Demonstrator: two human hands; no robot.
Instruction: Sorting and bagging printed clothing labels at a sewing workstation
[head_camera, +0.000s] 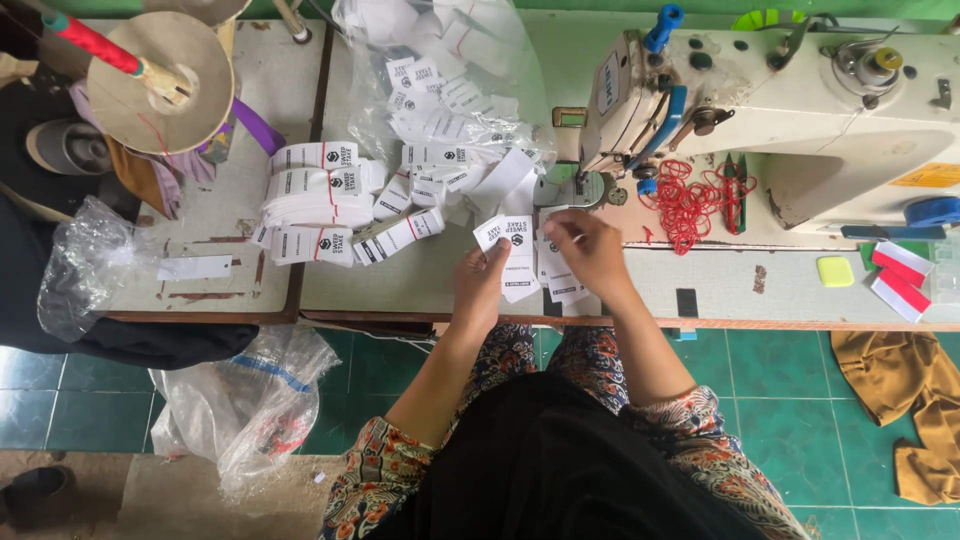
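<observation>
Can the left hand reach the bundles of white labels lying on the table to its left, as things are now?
Probably yes. The left hand holds a white label, and the bundles of white labels lie on the same table with nothing standing between. Its fingers are occupied, so it would first need to let go.

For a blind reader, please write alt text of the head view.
Seen from above, a person's left hand and right hand hold white printed labels at a worktable. Bundled labels lie left, and a sewing machine stands right.
</observation>
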